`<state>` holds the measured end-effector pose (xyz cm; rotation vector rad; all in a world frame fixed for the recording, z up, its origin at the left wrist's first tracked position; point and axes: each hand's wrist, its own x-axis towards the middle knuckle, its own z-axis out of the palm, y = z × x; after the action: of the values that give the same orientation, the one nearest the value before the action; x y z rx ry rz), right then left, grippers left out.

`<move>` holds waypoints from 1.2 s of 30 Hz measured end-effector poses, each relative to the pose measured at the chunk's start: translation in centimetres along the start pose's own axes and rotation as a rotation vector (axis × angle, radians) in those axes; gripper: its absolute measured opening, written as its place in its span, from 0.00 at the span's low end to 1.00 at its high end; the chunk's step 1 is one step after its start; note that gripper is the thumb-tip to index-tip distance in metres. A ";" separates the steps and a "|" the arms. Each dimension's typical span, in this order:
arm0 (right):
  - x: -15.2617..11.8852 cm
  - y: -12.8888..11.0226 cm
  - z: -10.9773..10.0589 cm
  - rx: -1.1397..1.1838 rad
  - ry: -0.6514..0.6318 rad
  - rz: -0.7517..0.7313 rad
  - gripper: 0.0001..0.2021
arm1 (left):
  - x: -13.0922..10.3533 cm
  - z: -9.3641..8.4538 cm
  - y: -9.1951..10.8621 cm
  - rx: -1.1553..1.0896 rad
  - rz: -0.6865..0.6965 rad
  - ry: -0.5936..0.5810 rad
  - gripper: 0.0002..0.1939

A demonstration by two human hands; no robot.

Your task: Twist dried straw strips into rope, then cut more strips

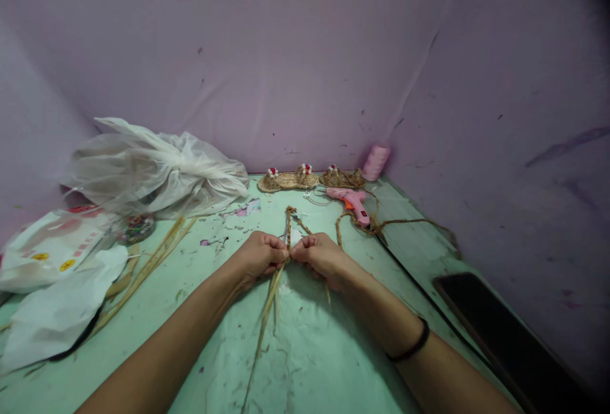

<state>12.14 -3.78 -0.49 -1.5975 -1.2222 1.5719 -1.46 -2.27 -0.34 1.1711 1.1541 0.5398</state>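
A narrow braid of dried plant fibre (pixel 288 227) runs from the middle of the table toward me, its far end looped near a small dark metal piece. My left hand (pixel 264 253) pinches the near end of the braid between thumb and fingertips. Right beside it, fingertips almost touching, my right hand (pixel 318 254) is closed in a pinch on the same fibres. Loose pale fibre strands (pixel 267 312) hang from under the fingers toward the near edge. A short braided length (pixel 302 226) slants from the far end toward my right hand.
At the back lie woven slippers (pixel 288 181) with red and white bead flowers, a pink glue gun (pixel 351 203) and a pink thread spool (pixel 376 162). Plastic bags (pixel 176 169), a bead container (pixel 137 228) and flat strips (pixel 152 261) occupy the left. A dark phone (pixel 495 331) lies right.
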 end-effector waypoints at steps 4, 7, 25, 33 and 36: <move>0.4 0.7 -0.1 0.001 0.021 -0.043 0.04 | -0.4 -0.9 0.6 0.223 0.012 -0.101 0.05; 0.3 0.6 -0.1 -0.021 0.035 -0.032 0.03 | -0.9 -1.6 1.4 0.380 -0.054 -0.052 0.05; -0.2 0.6 0.8 0.213 -0.032 -0.026 0.02 | -3.5 3.0 1.4 1.022 0.159 0.314 0.08; -0.2 0.5 0.0 0.245 -0.131 0.004 0.02 | -1.3 -0.4 2.1 -0.120 -0.209 0.052 0.07; 0.0 0.7 0.1 0.256 -0.128 -0.013 0.01 | -1.1 -0.1 1.5 -0.206 -0.214 -0.024 0.04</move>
<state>12.16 -4.11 -1.07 -1.3418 -1.0438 1.7666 -1.62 -2.61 1.44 0.8639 1.1572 0.4672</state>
